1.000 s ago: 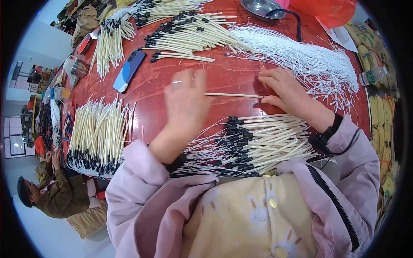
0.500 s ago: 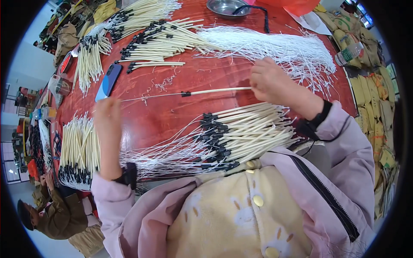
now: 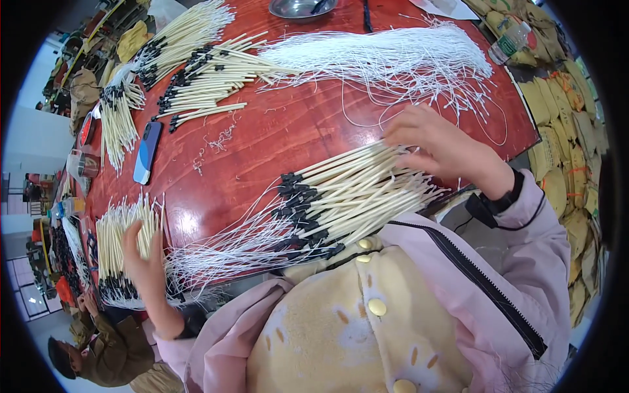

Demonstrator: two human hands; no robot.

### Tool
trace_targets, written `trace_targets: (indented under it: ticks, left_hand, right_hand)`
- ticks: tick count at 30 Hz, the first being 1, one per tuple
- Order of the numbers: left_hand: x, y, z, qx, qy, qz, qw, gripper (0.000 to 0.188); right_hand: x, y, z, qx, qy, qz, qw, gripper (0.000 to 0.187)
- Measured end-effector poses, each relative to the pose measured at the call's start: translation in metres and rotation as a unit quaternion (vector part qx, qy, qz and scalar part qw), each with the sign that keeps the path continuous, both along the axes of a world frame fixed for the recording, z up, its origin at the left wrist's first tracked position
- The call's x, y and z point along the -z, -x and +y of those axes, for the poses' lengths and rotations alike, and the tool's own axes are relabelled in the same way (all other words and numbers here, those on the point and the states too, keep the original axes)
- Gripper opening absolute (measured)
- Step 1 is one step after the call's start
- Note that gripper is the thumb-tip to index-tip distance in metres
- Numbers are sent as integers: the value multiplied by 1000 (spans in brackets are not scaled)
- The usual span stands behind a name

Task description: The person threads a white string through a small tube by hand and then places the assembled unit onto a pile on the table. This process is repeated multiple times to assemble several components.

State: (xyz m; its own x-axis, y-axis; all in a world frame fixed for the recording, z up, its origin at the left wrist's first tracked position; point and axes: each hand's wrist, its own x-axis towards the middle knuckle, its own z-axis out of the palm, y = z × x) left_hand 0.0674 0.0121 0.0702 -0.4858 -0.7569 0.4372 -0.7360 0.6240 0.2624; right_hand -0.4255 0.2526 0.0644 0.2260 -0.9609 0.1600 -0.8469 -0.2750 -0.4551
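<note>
My left hand [image 3: 145, 275] is low on the left with thumb and fingers apart. It is beside a standing row of cream rods [image 3: 121, 239] with black bands at their lower ends. My right hand [image 3: 439, 144] has its fingers spread over the right ends of a pile of cream rods [image 3: 357, 190]. Each rod in this pile has a black piece at its left end, and thin white strings [image 3: 216, 252] trail leftward. A loose white string from the white string bundle [image 3: 386, 56] loops close to my right fingers; I cannot tell whether they touch it.
More cream rods with black ends [image 3: 203, 85] lie at the far left of the red table [image 3: 262, 147]. A blue phone [image 3: 147, 152], thread scraps [image 3: 219, 139] and a metal bowl [image 3: 298, 8] are on it. Stacked sacks [image 3: 550, 111] stand at right; a person [image 3: 108, 347] sits at lower left.
The single rod and string stretched between my hands have left them. My left hand has dropped and opened; my right hand has moved down over the pile and opened. The view has shifted.
</note>
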Motion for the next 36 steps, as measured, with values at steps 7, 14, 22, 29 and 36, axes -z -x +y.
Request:
trace_targets:
  ticks: [7,14,22,29,36]
  left_hand:
    - [27,263,6,399,-105,-76,907,26]
    - [81,369,8,541,-62,-155,824,21]
    - [66,348,22,422,-205,-171,867,19]
    - [33,248,-27,262,-215,38,940,19]
    - [68,142,-43,65,-315,76,944,21]
  right_hand:
    - [29,-2,-32,65,-39,130,989,43]
    - [34,-4,-20,86,-94,149,981,52]
    - [32,-7,-20,101,-101,162,976,55]
    - [34,7,-19,109,-73,200,971,52]
    - [38,26,-27,142,-45,245,958,49]
